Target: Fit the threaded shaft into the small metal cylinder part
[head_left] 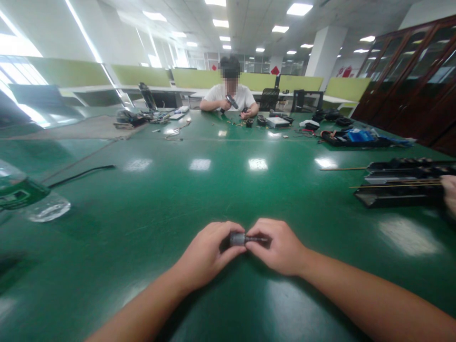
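Observation:
Low in the middle of the head view, both hands meet on a small grey metal cylinder (237,239) with a thin shaft (261,240), which looks like a small motor. My left hand (204,249) is closed around the cylinder, thumb below and fingers above. The shaft points right, and my right hand (281,247) pinches it close to the cylinder between thumb and fingertips. The part lies level just over the green table (160,199). Its left end is hidden inside my left hand.
A clear plastic bottle (32,194) lies at left beside a black cable (81,175). Black metal rails (399,194) with thin rods lie at right, by another person's hand (449,190). Across the table, a person (230,95) holds a power tool (231,101) among small parts.

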`<move>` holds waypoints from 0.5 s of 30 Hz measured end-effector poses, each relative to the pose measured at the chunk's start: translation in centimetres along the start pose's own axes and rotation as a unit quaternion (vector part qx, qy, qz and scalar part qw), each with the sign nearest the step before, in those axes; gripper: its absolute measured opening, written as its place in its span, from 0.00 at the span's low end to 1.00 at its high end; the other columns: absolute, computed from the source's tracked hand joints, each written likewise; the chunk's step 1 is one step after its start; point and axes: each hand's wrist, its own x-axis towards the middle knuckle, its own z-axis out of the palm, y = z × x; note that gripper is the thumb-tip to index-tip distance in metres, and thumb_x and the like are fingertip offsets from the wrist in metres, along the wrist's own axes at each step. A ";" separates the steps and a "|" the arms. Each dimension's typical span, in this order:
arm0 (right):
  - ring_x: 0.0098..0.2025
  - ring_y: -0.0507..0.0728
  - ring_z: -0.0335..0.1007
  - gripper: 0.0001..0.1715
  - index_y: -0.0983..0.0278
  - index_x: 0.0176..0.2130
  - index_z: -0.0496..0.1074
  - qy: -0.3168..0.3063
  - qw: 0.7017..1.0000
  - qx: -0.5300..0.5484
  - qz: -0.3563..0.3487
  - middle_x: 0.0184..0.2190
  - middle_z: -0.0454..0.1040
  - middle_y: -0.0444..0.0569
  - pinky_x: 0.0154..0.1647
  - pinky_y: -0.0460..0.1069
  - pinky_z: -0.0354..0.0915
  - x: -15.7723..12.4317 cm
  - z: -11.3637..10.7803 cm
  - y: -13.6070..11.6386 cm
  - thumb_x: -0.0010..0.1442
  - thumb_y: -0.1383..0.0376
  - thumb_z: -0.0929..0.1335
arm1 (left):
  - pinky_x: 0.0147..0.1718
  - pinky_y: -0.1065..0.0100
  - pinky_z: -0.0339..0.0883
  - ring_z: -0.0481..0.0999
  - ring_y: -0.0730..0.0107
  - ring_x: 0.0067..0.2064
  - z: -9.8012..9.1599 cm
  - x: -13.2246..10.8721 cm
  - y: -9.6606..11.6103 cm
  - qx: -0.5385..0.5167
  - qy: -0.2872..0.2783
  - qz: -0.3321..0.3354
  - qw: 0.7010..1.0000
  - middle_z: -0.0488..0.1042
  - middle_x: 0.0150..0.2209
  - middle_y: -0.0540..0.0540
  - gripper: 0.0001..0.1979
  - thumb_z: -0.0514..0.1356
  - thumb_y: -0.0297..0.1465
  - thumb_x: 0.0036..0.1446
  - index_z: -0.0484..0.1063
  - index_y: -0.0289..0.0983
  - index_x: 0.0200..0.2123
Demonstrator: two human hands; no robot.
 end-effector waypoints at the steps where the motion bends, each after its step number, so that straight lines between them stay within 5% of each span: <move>1: 0.32 0.53 0.70 0.02 0.65 0.35 0.77 0.000 1.000 0.001 0.000 0.30 0.76 0.46 0.34 0.47 0.62 0.0 0.0 0.0 0.57 0.68 0.72 | 0.48 0.63 0.65 0.73 0.65 0.48 0.0 0.0 0.0 0.000 0.000 0.001 1.000 0.75 0.46 0.52 0.12 0.61 0.40 0.63 0.69 0.48 0.49; 15: 0.32 0.54 0.70 0.03 0.64 0.36 0.77 -0.003 1.000 -0.003 0.004 0.30 0.76 0.46 0.34 0.48 0.63 0.0 -0.1 0.0 0.58 0.68 0.72 | 0.47 0.62 0.66 0.73 0.63 0.47 -0.3 0.0 0.1 0.003 -0.005 -0.007 1.000 0.76 0.45 0.49 0.12 0.60 0.40 0.63 0.71 0.45 0.48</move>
